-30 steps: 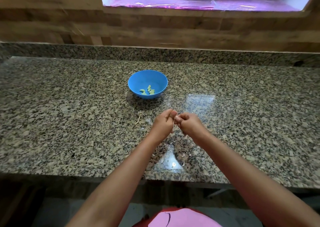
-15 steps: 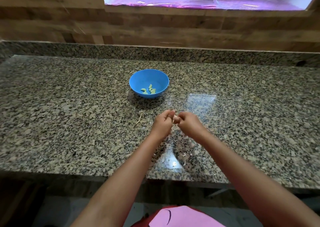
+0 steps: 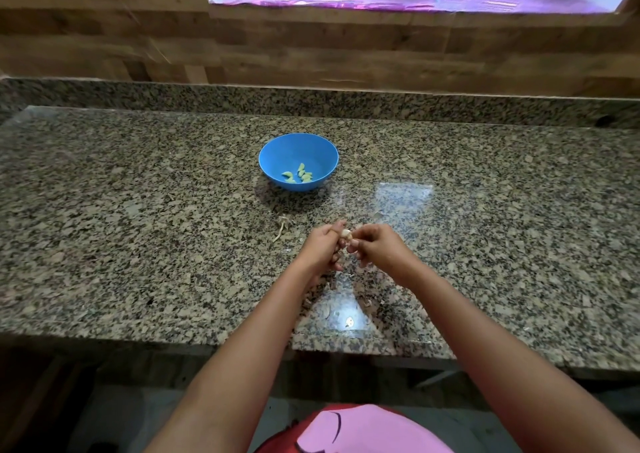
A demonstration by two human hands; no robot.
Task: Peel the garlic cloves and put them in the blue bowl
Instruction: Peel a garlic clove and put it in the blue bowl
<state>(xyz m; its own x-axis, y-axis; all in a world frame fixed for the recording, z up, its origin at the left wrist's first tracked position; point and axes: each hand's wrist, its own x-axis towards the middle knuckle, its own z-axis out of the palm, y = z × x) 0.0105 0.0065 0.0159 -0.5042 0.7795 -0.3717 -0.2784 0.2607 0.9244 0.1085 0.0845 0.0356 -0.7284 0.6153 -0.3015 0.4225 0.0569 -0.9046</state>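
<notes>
Wood-look panels cover the wall (image 3: 311,47) behind the table, and a window ledge (image 3: 398,1) at the top glows pink. Below it, the speckled granite table (image 3: 138,210) runs across the whole width, with a raised strip of the same stone along its far edge.

Toward the middle of the table, nearer the far edge, stands the blue bowl (image 3: 277,151), upright, with a few peeled garlic cloves (image 3: 298,175) lying in its bottom. Between the bowl and the near edge, both hands meet above the table. The left hand (image 3: 320,248) has its fingers curled round a garlic clove (image 3: 346,234), whose pale tip shows at the top of the grip. The right hand (image 3: 375,246) touches the same clove, its fingers bent and pinching at it from the right side.

Just left of the hands lies a dry garlic stem (image 3: 282,229) on the table. Small scraps of garlic skin (image 3: 367,302) lie scattered under and behind the hands, toward the near edge.
</notes>
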